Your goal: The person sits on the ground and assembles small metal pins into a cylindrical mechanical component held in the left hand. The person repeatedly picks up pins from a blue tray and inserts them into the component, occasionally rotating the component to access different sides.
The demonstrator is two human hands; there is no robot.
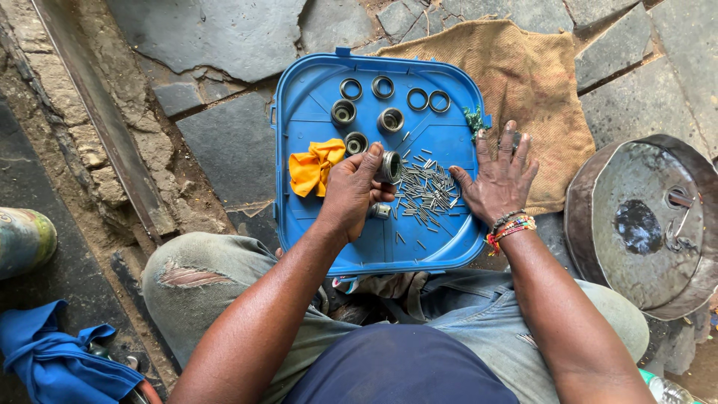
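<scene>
Gripping a metal bearing cup (390, 167) between thumb and fingers, the left hand (351, 191) holds it just above a blue plastic tray (299, 112) that rests across the person's knees. The right hand (497, 182) lies flat with fingers spread at the tray's right edge, closed on nothing and touching the scattered heap of thin needle rollers (428, 193). Further up the tray lie more bearing cups (344, 112), four loose rings (417, 99), and a crumpled yellow cloth (314, 166) just beside the left hand. A burlap sack (538, 82) lies under the tray's far corner, and a round metal pan (643, 224) sits to the right. The likely risk: the tray is balanced on the knees, so a shift could roll the needles off onto the stone floor, and the spread palm could sweep some over the rim.
</scene>
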